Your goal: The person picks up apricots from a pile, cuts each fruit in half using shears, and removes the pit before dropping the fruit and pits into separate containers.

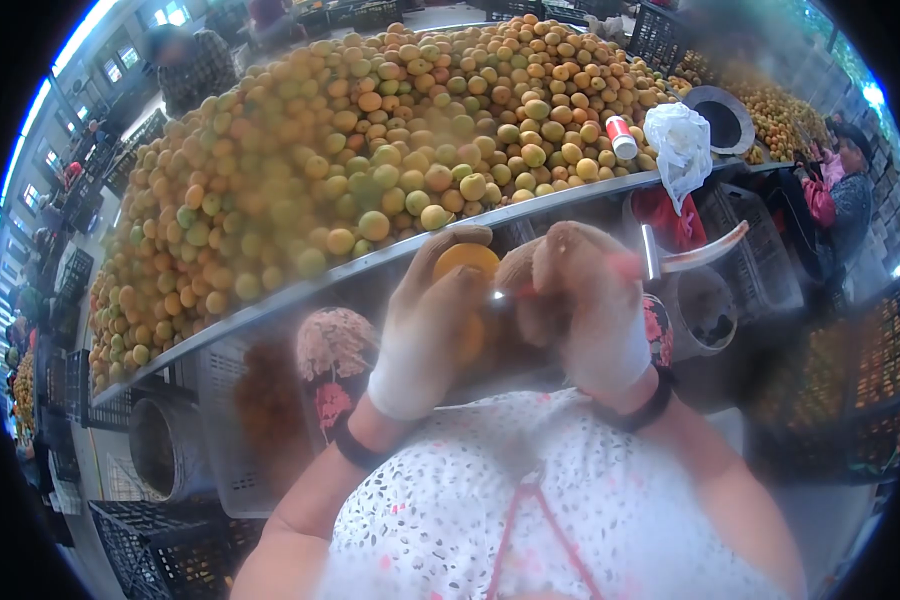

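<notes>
My gloved left hand (432, 325) is closed around a round yellow-orange fruit (467, 262), whose smooth face shows between thumb and fingers. Close beside it, my gloved right hand (580, 300) grips a hand tool with a red handle. A metal collar and a curved, pale end (705, 250) of this tool stick out to the right of the fist. A small bright metal tip shows between the two hands, near the fruit. Both hands are above my lap, just in front of the metal table edge (400, 248).
A large heap of green and orange fruit (370, 130) covers the table. A white plastic bag (678, 145) and a red-and-white bottle (621, 138) lie at its right. Buckets (165, 450) and crates (225, 480) stand below. Other people (830, 190) sit farther off.
</notes>
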Available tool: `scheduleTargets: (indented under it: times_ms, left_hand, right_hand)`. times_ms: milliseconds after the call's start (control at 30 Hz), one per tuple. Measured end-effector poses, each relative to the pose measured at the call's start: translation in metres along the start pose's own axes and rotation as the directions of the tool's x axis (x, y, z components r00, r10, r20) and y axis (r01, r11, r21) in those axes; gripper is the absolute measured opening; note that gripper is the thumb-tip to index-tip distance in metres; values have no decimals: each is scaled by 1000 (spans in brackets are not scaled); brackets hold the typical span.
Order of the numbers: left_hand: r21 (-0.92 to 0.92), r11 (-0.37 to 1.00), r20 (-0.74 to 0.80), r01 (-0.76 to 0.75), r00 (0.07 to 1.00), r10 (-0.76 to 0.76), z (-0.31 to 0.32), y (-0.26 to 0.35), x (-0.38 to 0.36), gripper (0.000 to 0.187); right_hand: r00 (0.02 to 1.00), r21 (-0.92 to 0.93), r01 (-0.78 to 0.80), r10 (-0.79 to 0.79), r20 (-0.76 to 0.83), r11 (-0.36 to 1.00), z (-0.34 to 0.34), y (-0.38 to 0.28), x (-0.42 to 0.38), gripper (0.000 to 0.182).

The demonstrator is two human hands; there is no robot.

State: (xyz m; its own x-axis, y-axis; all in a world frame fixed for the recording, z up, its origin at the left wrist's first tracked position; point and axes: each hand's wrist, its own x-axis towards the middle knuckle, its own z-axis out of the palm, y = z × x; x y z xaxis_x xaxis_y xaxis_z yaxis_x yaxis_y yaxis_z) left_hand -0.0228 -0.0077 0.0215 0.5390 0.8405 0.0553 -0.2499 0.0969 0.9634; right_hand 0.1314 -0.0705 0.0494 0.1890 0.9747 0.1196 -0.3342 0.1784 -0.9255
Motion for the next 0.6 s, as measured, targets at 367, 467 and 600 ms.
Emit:
scheduleTargets:
  times_ms: [367, 467, 600]
  left_hand:
    - [-282, 959, 85, -13, 996, 39, 7, 1, -1, 57]
    - [-313, 950, 145, 5, 989, 43, 4, -3, 3, 53]
    - [-376, 927, 36, -15, 999, 31, 0, -20, 14, 42]
  right_hand:
    - [945, 602, -188, 310, -104, 776, -5, 17, 19, 33]
    - [948, 645, -232, 318, -19, 728, -11, 24, 22, 32]
    - [935, 752, -241, 355, 10, 614, -18, 40, 31, 32]
